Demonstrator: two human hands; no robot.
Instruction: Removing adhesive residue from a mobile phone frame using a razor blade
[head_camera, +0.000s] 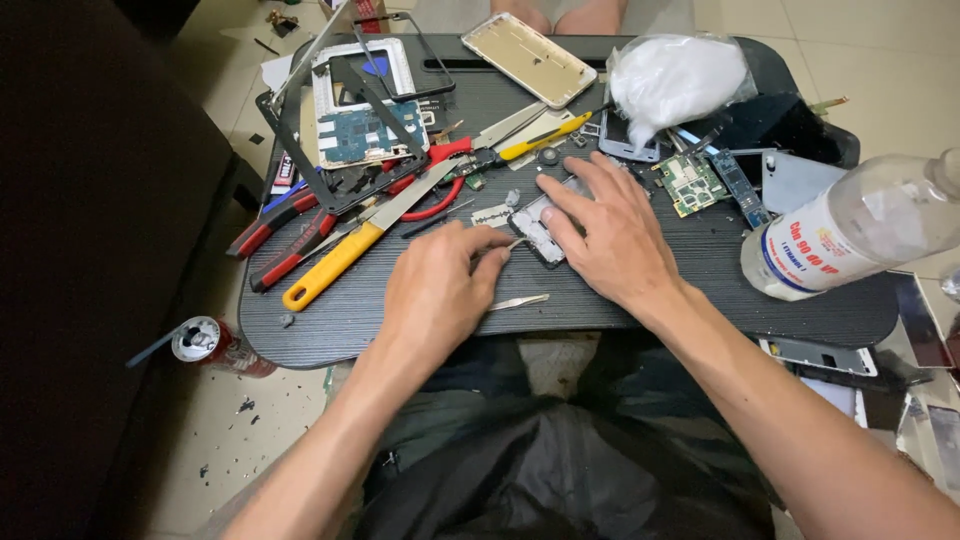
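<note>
My left hand (440, 290) rests on a dark lap table (700, 300), its fingers closed on thin metal tweezers (520, 300) whose tip touches a small grey phone frame (540, 228). On that frame lies my right hand (610, 230), fingers spread, pressing it flat against the table. A razor blade (490, 214) sits just beyond my left hand.
A yellow-handled knife (335, 262), red-handled pliers (290, 235), a tablet frame (355, 105), a gold phone back (528, 58), a white plastic bag (675, 78), circuit boards (690, 183) and a tipped clear bottle (850, 235) crowd the table. A drink can (215, 345) lies on the floor at left.
</note>
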